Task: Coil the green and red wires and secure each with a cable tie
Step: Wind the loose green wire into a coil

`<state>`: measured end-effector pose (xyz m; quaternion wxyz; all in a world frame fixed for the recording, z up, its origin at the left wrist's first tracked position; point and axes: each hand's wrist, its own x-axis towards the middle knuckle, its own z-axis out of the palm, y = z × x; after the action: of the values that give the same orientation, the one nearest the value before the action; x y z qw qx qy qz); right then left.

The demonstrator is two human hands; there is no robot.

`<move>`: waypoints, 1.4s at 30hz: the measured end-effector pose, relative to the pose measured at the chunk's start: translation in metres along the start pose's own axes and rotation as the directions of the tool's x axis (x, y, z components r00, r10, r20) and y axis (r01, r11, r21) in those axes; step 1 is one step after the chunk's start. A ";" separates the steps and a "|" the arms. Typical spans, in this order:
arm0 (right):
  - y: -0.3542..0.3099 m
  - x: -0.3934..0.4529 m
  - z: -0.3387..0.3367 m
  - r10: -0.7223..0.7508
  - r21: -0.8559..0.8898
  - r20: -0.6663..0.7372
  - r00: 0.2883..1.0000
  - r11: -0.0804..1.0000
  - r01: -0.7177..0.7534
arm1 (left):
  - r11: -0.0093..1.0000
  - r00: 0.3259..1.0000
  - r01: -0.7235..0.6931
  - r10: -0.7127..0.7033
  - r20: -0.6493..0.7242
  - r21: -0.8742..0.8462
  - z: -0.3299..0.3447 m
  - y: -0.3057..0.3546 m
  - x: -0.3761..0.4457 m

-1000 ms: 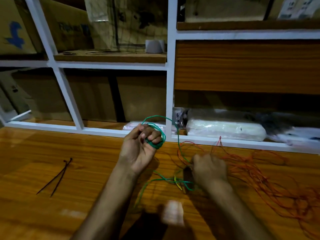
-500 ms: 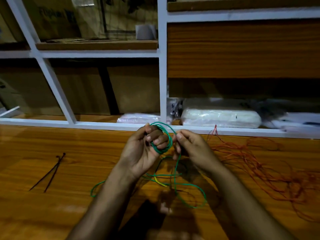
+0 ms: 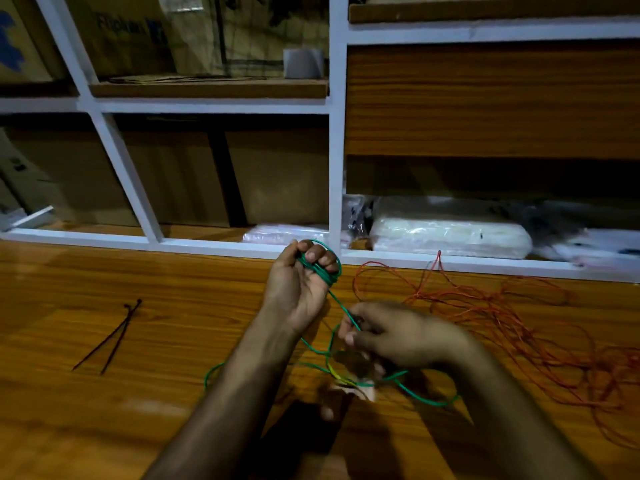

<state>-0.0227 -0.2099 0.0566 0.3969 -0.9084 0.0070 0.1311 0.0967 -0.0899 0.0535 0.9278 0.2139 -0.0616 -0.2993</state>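
Note:
My left hand is raised above the wooden table and grips a small coil of green wire wound round its curled fingers. A strand runs from the coil down to my right hand, which pinches it lower and nearer to me. Loose loops of the green wire lie on the table under both hands. The red wire lies in a loose tangle on the right of the table, untouched. Two dark cable ties lie crossed on the table at the left.
A white-framed shelf unit stands along the table's far edge. Plastic-wrapped packets fill its lower right bay and cardboard boxes its left bays. A grey tape roll sits on an upper shelf.
My right hand has dropped from beside the coil down and to the right, drawing a strand of green wire with it. My left hand keeps hold of the coil.

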 end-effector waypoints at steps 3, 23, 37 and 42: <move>-0.009 -0.024 -0.018 0.005 -0.239 0.053 0.999 0.971 0.008 | 0.999 0.999 -0.027 0.028 -0.042 0.036 -0.008 0.002 0.005; 0.018 -0.014 -0.034 -0.566 -0.631 -0.662 0.491 0.774 0.042 | 0.753 0.896 0.287 -0.429 0.112 0.592 0.000 -0.043 -0.030; 0.031 0.022 -0.003 0.026 0.500 -0.294 0.955 0.856 0.131 | 0.903 0.848 0.420 -0.427 0.315 0.091 0.001 -0.016 -0.026; 0.027 0.012 -0.001 0.043 0.545 0.001 0.999 0.838 -0.037 | 0.979 0.962 0.205 -0.205 0.178 0.020 0.003 -0.002 -0.017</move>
<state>-0.0137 -0.2281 0.0344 0.6358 -0.7586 0.0648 0.1270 0.0808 -0.0821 0.0552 0.8823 0.1920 -0.1226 -0.4118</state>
